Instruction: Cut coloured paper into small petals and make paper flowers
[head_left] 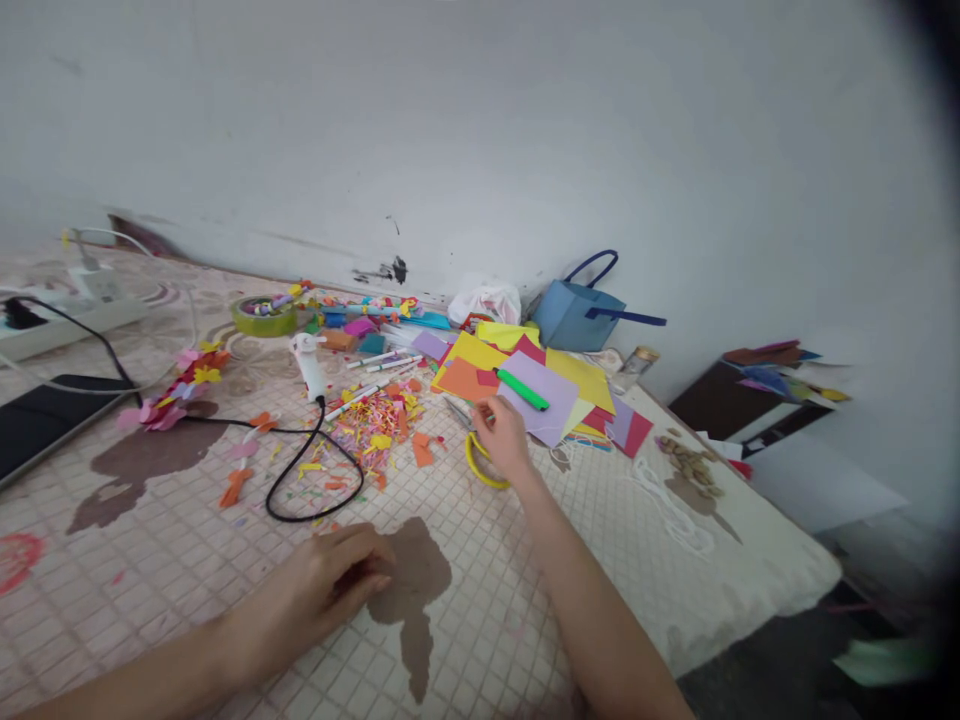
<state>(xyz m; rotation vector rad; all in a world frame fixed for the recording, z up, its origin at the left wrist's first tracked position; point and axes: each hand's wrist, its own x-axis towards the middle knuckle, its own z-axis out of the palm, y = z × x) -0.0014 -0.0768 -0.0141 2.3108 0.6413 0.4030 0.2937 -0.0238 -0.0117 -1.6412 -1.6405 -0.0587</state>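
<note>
My right hand [502, 435] reaches out over a pair of scissors [484, 468] with yellow handles. Its fingers are bent together at the scissors' middle, and the blades point up and left. Just beyond it, a bright green marker [523, 389] lies on lilac paper [551, 428]. Close to me, my left hand [330, 575] rests loosely curled over the tiled-pattern tabletop [495, 590], with a gap between thumb and fingers and nothing in them. Beside its fingertips is a grey-brown patch [412, 570] on the table.
A white glue gun [307, 368] trails a looped black cord [277, 500] near paper scraps [367, 425]. Left are paper flowers [180, 390], a tablet [49, 420] and a power strip [97, 320]. A blue bag [574, 315], white string [675, 510] and pebble-like pieces [686, 465] lie right.
</note>
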